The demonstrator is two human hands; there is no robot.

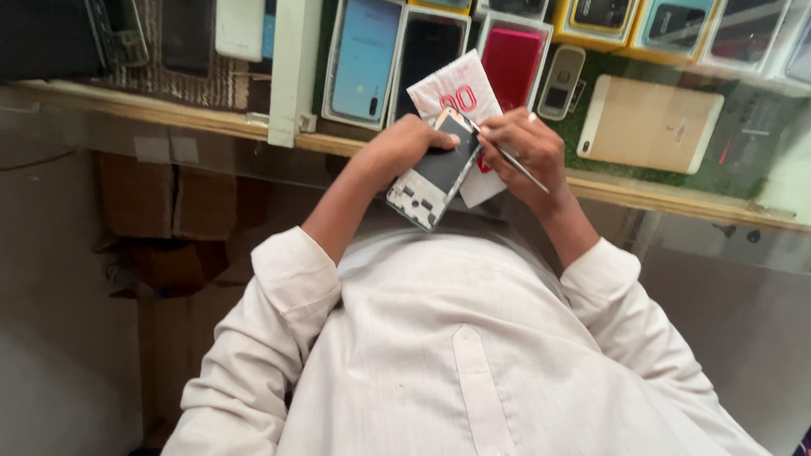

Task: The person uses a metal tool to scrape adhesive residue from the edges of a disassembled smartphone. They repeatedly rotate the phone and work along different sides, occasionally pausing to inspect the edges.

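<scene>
Held up just in front of the chest, over the near edge of the bench (654, 195): an opened phone (432, 176), back cover off, pale frame and dark inner plate showing. Lies slantwise, long axis running from low on the left side to high on the right, upper end tilted towards the display beyond. Gripped by the left hand (407, 147), fingers curled over the upper left edge and thumb side hidden behind the body, so a firm clasp from that side, with the lower end sticking out free. Meets the right hand (528, 147) at its upper right corner; closes that hand, pencil-fashion, round a thin metal tool (518, 161), whose point seems to touch the phone's top edge, though the exact spot of contact is too small to tell. Puts the left hand nearer the phone's middle and the right hand nearer its upper end, the tool crossing the long axis at an angle. Behind both hands, partly covered, a white paper slip with red print (459, 87) resting on the glass. Further out, under the glass top: a red phone (514, 61), a pale blue phone (365, 56), a small grey handset (561, 81) and a gold tablet (650, 124) well off to the right on green matting. Below all, a white buttoned shirt (455, 369) filling the lower view
</scene>
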